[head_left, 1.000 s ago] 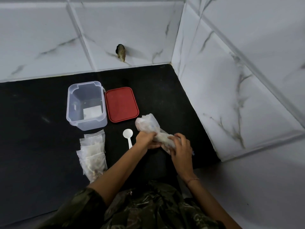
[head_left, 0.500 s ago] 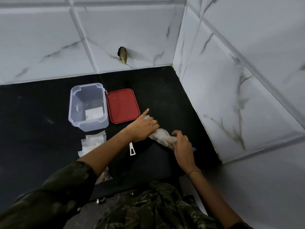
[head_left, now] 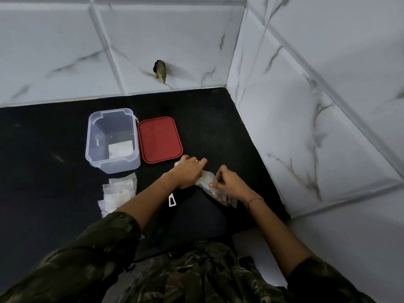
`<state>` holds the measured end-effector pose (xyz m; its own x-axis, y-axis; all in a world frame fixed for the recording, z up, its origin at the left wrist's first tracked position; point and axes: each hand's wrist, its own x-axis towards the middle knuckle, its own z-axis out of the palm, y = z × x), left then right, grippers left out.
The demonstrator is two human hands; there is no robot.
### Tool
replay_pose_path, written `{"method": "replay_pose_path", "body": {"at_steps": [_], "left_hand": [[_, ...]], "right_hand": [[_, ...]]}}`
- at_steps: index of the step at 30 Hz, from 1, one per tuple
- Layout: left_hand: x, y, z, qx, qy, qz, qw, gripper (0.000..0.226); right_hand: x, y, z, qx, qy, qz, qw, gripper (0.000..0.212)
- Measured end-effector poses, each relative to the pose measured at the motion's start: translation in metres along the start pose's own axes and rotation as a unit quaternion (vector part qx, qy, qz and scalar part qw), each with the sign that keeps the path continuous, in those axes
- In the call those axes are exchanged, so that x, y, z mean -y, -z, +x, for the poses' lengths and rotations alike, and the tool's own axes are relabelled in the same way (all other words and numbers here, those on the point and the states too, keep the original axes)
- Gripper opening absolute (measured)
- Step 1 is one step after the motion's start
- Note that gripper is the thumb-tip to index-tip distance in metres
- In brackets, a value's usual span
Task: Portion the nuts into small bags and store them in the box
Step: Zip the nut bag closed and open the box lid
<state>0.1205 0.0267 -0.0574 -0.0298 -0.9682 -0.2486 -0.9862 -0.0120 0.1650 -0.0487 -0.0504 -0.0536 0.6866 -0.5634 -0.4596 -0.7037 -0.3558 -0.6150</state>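
A clear plastic bag of nuts (head_left: 215,189) lies on the black counter (head_left: 43,171), with brown nuts showing at its near end. My left hand (head_left: 189,171) lies across its far end, fingers closed over the plastic. My right hand (head_left: 229,182) pinches the bag's middle. A clear plastic box (head_left: 112,139) stands open to the left, a white bag on its floor. Its red lid (head_left: 160,139) lies flat beside it. A pile of small filled bags (head_left: 119,191) lies in front of the box. A white scoop's handle (head_left: 172,201) shows under my left forearm.
White marble tiled walls (head_left: 306,127) close the counter at the back and right. A small dark object (head_left: 160,71) sticks out from the back wall. The counter's front edge runs just before my body.
My left hand went from gripping the bag beside the right hand to reaching over its far end. The bag now lies flatter, and my left arm covers the scoop's bowl.
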Motion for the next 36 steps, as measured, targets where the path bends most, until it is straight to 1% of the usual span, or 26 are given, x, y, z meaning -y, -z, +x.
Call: {"method": "replay_pose_path", "body": {"at_steps": [2, 3, 4, 6, 7, 9, 11, 13, 15, 16, 17, 19, 20, 21, 22, 23, 24, 26, 27, 29, 33, 36], "left_hand": [[-0.001, 0.001, 0.0, -0.014, 0.021, -0.038, 0.999, 0.043], [-0.003, 0.001, 0.0, -0.025, 0.028, -0.048, 0.998, 0.045], [-0.004, 0.002, -0.001, -0.044, 0.033, -0.046, 0.997, 0.048], [-0.01, 0.004, -0.005, -0.1, 0.062, 0.006, 0.993, 0.058], [-0.014, 0.006, -0.007, -0.125, 0.092, 0.04, 0.987, 0.065], [-0.023, 0.01, -0.01, -0.162, 0.179, 0.056, 0.969, 0.072], [-0.031, 0.008, -0.014, -0.183, 0.257, -0.012, 0.949, 0.072], [-0.038, 0.003, -0.019, -0.198, 0.297, -0.139, 0.924, 0.072], [-0.042, 0.0, -0.025, -0.214, 0.302, -0.277, 0.887, 0.072], [-0.044, 0.001, -0.027, -0.217, 0.305, -0.328, 0.867, 0.073], [-0.044, 0.003, -0.028, -0.214, 0.314, -0.371, 0.847, 0.075], [-0.04, 0.01, -0.028, -0.18, 0.338, -0.456, 0.804, 0.074], [-0.038, 0.013, -0.029, -0.158, 0.336, -0.508, 0.777, 0.069], [-0.034, 0.018, -0.03, -0.14, 0.324, -0.569, 0.742, 0.061], [-0.031, 0.023, -0.032, -0.13, 0.308, -0.63, 0.7, 0.052], [-0.027, 0.027, -0.034, -0.129, 0.296, -0.673, 0.666, 0.044], [-0.022, 0.032, -0.037, -0.141, 0.286, -0.692, 0.648, 0.036], [-0.009, 0.043, -0.044, -0.181, 0.279, -0.679, 0.655, 0.015], [0.0, 0.048, -0.048, -0.203, 0.277, -0.666, 0.662, 0.011], [0.018, 0.06, -0.059, -0.242, 0.269, -0.648, 0.67, 0.015], [0.057, 0.088, -0.086, -0.332, 0.243, -0.609, 0.678, 0.034], [0.083, 0.111, -0.106, -0.378, 0.233, -0.576, 0.687, 0.032]], "right_hand": [[0.008, 0.008, 0.004, 0.035, -0.014, -0.006, 0.999, 0.061], [0.012, 0.012, 0.007, 0.048, -0.017, -0.025, 0.998, 0.067], [0.015, 0.014, 0.009, 0.058, -0.019, -0.041, 0.997, 0.066], [0.02, 0.014, 0.012, 0.075, -0.037, -0.05, 0.995, 0.046], [0.021, 0.012, 0.012, 0.076, -0.048, -0.04, 0.995, 0.036], [0.021, 0.007, 0.01, 0.064, -0.071, -0.009, 0.995, 0.031], [0.021, 0.002, 0.007, 0.035, -0.083, 0.015, 0.996, 0.026], [0.021, -0.002, 0.002, -0.007, -0.084, 0.037, 0.996, 0.021], [0.021, -0.007, -0.004, -0.043, -0.073, 0.065, 0.994, 0.023], [0.022, -0.008, -0.009, -0.058, -0.061, 0.082, 0.993, 0.024], [0.023, -0.009, -0.013, -0.072, -0.051, 0.105, 0.991, 0.025], [0.027, -0.007, -0.018, -0.104, -0.031, 0.162, 0.981, 0.025], [0.031, -0.005, -0.019, -0.121, -0.018, 0.188, 0.975, 0.026], [0.035, -0.003, -0.018, -0.135, -0.007, 0.207, 0.969, 0.026], [0.042, -0.001, -0.016, -0.143, 0.002, 0.221, 0.965, 0.025], [0.048, 0.0, -0.014, -0.146, 0.01, 0.229, 0.962, 0.024], [0.056, 0.0, -0.011, -0.146, 0.018, 0.235, 0.961, 0.024], [0.074, -0.002, -0.004, -0.146, 0.039, 0.25, 0.956, 0.025], [0.084, -0.002, -0.001, -0.147, 0.051, 0.255, 0.954, 0.027], [0.108, -0.003, 0.007, -0.15, 0.079, 0.255, 0.952, 0.027], [0.163, -0.002, 0.025, -0.153, 0.157, 0.245, 0.945, 0.031], [0.206, -0.004, 0.038, -0.161, 0.212, 0.234, 0.935, 0.032]]}}
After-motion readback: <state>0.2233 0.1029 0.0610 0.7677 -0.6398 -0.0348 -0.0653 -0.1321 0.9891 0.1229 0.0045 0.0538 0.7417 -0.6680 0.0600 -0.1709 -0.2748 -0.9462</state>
